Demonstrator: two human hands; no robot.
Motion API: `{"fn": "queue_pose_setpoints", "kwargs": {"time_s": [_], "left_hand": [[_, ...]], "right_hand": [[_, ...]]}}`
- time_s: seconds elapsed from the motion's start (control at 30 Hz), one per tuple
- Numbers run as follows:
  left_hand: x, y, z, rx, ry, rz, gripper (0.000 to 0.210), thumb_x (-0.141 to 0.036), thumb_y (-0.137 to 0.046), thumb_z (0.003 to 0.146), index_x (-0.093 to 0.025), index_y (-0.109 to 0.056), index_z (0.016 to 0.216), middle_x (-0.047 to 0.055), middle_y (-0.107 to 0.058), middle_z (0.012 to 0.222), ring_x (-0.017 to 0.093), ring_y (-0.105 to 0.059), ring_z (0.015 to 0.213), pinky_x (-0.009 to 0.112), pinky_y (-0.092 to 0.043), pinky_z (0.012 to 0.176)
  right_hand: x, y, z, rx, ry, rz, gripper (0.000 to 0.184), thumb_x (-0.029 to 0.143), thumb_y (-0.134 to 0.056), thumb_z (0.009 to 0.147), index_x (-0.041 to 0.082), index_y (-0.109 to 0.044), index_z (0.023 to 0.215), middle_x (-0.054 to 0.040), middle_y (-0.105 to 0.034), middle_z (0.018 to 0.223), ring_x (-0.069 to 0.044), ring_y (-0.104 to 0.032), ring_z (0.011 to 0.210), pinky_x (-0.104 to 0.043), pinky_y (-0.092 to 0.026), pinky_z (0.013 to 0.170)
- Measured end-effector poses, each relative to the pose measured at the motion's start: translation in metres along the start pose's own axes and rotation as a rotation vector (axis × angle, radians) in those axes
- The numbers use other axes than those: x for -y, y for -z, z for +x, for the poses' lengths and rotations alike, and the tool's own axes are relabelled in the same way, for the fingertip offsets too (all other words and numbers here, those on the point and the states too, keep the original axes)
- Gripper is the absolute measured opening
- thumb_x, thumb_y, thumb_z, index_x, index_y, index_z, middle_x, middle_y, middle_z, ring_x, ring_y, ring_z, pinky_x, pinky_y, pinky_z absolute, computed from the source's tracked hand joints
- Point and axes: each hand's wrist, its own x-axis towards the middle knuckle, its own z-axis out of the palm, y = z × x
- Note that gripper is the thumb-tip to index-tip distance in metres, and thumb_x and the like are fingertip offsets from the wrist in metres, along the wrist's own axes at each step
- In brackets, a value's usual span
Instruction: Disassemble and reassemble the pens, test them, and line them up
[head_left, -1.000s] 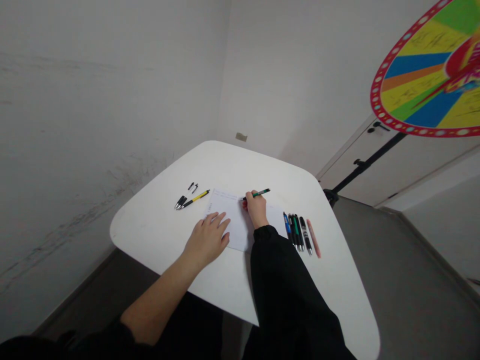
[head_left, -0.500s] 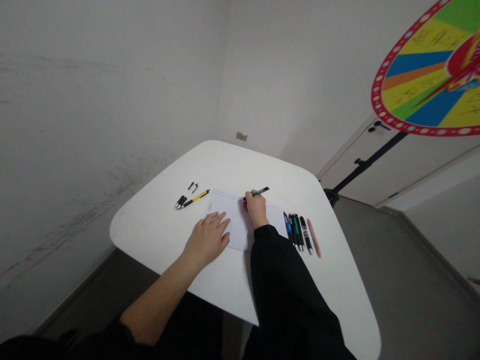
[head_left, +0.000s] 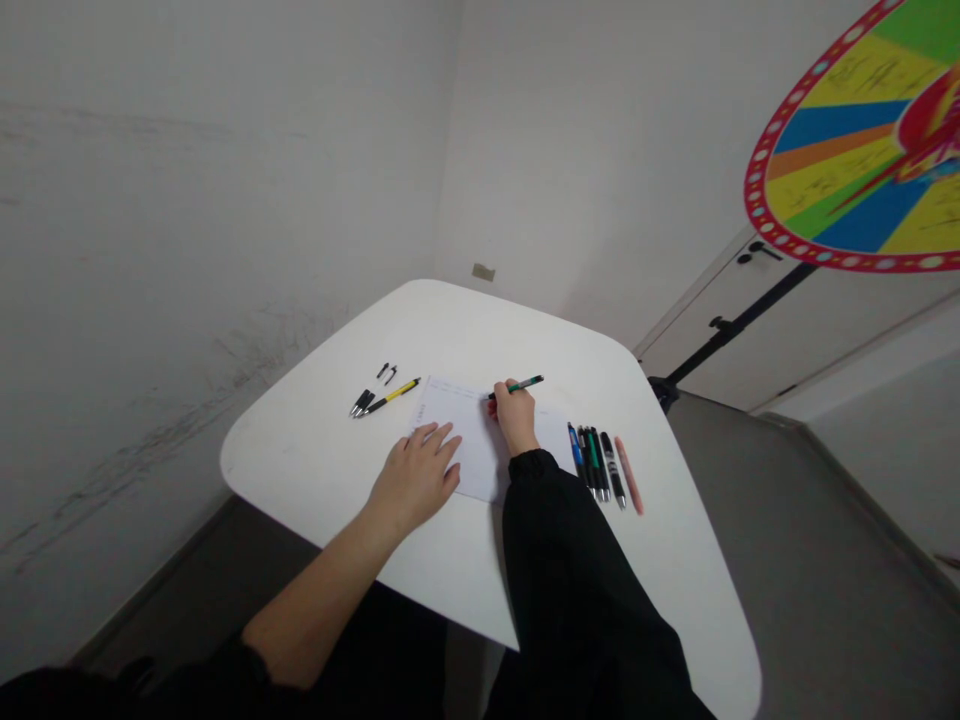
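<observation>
A sheet of white paper (head_left: 472, 460) with faint writing along its upper and left edges lies on the white table. My left hand (head_left: 420, 468) rests flat with spread fingers over the paper's left edge. Closed around a green and black pen (head_left: 526, 383), my right hand (head_left: 514, 415) holds its tip at the upper middle of the paper. Right of the paper lie a blue pen (head_left: 577, 452), several black and green pens (head_left: 595, 462), a black patterned pen (head_left: 613, 470) and a pink pen (head_left: 628, 475). A yellow and black pen (head_left: 392, 396) lies to the left.
Small black pen parts (head_left: 361, 404) lie beside the yellow pen, with little clip-like pieces (head_left: 387, 372) behind them. The white table (head_left: 525, 325) has rounded corners and stands near the walls. A colourful prize wheel (head_left: 840, 150) on a black stand (head_left: 709, 345) rises at the right.
My right hand and the pen have shifted slightly to the right along the paper. My left hand stays in place.
</observation>
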Motion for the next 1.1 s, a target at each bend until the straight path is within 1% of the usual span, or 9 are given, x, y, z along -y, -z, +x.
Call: {"fn": "queue_pose_setpoints", "kwargs": {"time_s": [0.17,0.4,0.5,0.6,0.8,0.9,1.0,1.1], "left_hand": [[-0.0003,-0.0001,0.0001,0.000,0.003,-0.002,0.043,-0.032,-0.053,0.101,-0.027,-0.060,0.143,0.006,-0.055,0.157,0.030,-0.048,0.143,0.049,-0.050,0.107],[0.0004,-0.0004,0.0003,0.010,0.003,0.012,0.044,-0.033,-0.052,0.102,-0.026,-0.059,0.144,0.004,-0.053,0.158,0.030,-0.047,0.143,0.049,-0.050,0.106],[0.0009,-0.0010,0.0005,0.011,-0.002,0.009,0.044,-0.033,-0.052,0.101,-0.026,-0.059,0.144,0.005,-0.054,0.158,0.030,-0.048,0.143,0.049,-0.050,0.105],[0.0012,-0.0012,0.0004,0.006,-0.005,0.005,0.044,-0.033,-0.052,0.102,-0.025,-0.059,0.144,0.005,-0.054,0.158,0.030,-0.048,0.143,0.049,-0.050,0.105],[0.0013,0.0002,0.0003,0.014,-0.008,0.002,0.044,-0.032,-0.051,0.102,-0.024,-0.059,0.145,0.006,-0.053,0.158,0.031,-0.047,0.143,0.049,-0.049,0.107],[0.0015,0.0003,0.0001,0.019,-0.001,-0.005,0.044,-0.032,-0.053,0.102,-0.025,-0.059,0.145,0.006,-0.053,0.158,0.030,-0.047,0.143,0.050,-0.049,0.108],[0.0016,0.0001,0.0000,0.020,-0.002,-0.010,0.044,-0.032,-0.053,0.102,-0.025,-0.058,0.145,0.006,-0.053,0.159,0.030,-0.047,0.144,0.049,-0.048,0.110],[0.0013,0.0003,0.0001,0.019,-0.001,-0.012,0.044,-0.033,-0.054,0.102,-0.026,-0.058,0.145,0.006,-0.053,0.158,0.030,-0.047,0.145,0.049,-0.048,0.109]], "right_hand": [[0.0003,-0.0001,-0.0003,0.008,0.023,-0.043,0.022,0.027,-0.049,0.088,0.027,-0.049,0.066,0.0022,-0.059,0.052,-0.017,-0.060,0.049,-0.024,-0.047,0.050],[0.0034,0.0001,-0.0012,0.020,-0.001,-0.043,0.021,0.027,-0.049,0.087,0.027,-0.048,0.067,0.0026,-0.058,0.052,-0.017,-0.059,0.049,-0.024,-0.046,0.049],[0.0025,-0.0001,-0.0008,0.004,0.002,-0.051,0.020,0.027,-0.048,0.087,0.027,-0.048,0.067,0.0024,-0.057,0.052,-0.018,-0.059,0.049,-0.025,-0.047,0.050],[0.0009,-0.0001,-0.0012,-0.004,0.021,-0.038,0.021,0.027,-0.048,0.087,0.027,-0.048,0.066,0.0019,-0.058,0.053,-0.018,-0.059,0.050,-0.025,-0.046,0.050],[0.0002,0.0010,-0.0007,0.025,0.018,0.001,0.020,0.028,-0.049,0.088,0.026,-0.050,0.067,0.0022,-0.059,0.053,-0.017,-0.060,0.049,-0.025,-0.046,0.051],[0.0007,0.0030,0.0002,-0.022,0.027,-0.008,0.023,0.029,-0.047,0.088,0.026,-0.049,0.065,0.0018,-0.058,0.052,-0.018,-0.058,0.052,-0.027,-0.045,0.055],[-0.0008,0.0056,0.0002,-0.083,0.057,0.005,0.025,0.032,-0.044,0.088,0.026,-0.049,0.064,0.0012,-0.057,0.054,-0.019,-0.057,0.059,-0.028,-0.043,0.059],[-0.0045,0.0076,-0.0002,-0.101,0.103,0.038,0.028,0.038,-0.043,0.092,0.027,-0.046,0.066,0.0024,-0.051,0.057,-0.019,-0.052,0.062,-0.029,-0.039,0.061]]}}
